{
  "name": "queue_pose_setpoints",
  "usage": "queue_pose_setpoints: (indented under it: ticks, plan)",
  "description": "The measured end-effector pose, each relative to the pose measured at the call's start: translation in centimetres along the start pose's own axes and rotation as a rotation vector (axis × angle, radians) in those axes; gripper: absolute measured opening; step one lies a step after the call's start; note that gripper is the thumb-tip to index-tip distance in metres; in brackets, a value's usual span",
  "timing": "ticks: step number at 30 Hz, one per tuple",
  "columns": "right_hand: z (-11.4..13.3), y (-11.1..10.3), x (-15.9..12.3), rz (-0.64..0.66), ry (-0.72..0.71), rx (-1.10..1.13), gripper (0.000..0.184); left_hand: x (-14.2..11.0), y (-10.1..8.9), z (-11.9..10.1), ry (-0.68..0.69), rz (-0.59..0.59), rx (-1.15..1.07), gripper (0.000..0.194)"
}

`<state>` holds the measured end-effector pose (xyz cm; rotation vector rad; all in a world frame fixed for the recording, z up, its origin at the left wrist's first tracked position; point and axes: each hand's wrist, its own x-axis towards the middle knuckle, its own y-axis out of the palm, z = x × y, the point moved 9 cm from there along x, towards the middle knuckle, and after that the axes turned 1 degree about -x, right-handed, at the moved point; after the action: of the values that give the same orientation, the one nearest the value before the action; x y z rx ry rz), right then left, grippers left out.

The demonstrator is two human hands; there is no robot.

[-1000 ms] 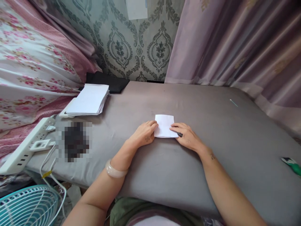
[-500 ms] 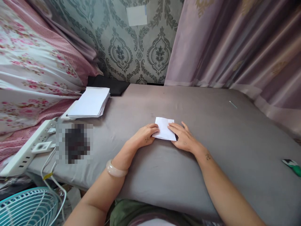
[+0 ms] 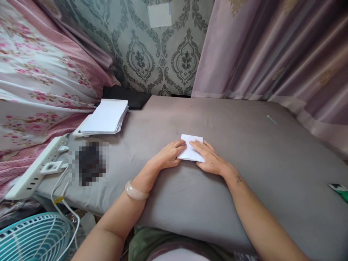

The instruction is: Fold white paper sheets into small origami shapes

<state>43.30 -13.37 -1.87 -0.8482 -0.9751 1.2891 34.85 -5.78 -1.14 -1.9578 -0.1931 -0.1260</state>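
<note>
A small folded white paper (image 3: 192, 148) lies flat on the grey cloth-covered table (image 3: 244, 152) in front of me. My left hand (image 3: 168, 156) rests at the paper's left edge, fingers curled, fingertips on the paper. Fingers stretched out, my right hand (image 3: 208, 159) lies flat on top of the paper's right half and presses it down. In an earlier frame a dark pen showed under my right hand; it is hidden now.
A stack of white sheets (image 3: 105, 116) sits at the table's far left. A white power strip (image 3: 35, 172) with cables lies at the left edge, a teal fan (image 3: 32, 237) below it. A green-handled object (image 3: 341, 191) lies at the right edge. Curtains hang behind.
My right hand has slid leftward over the paper and now covers more of it. The pen tip seen earlier is out of sight. The left hand has barely moved.
</note>
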Motion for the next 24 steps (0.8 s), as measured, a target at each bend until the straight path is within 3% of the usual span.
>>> queue_pose_setpoints:
  ticks: [8,13,17,24]
  plan:
    - [0.5,-1.4,-1.3,-0.117,0.023,-0.054,0.048,-0.3,-0.8,0.6,-0.091,-0.038,-0.108,0.05]
    - [-0.8,-1.8,-1.0,-0.217,0.13,0.012,0.025,-0.4,-1.6,2.4,-0.233,-0.232,-0.175,0.017]
    - [-2.8,-2.0,-0.7,-0.334,0.293,0.111,0.028,-0.4,-1.5,4.2,-0.402,-0.319,-0.231,0.022]
    - [-4.8,-2.0,-0.7,-0.468,0.495,0.11,0.035,0.2,-0.9,5.9,-0.57,-0.405,-0.221,0.029]
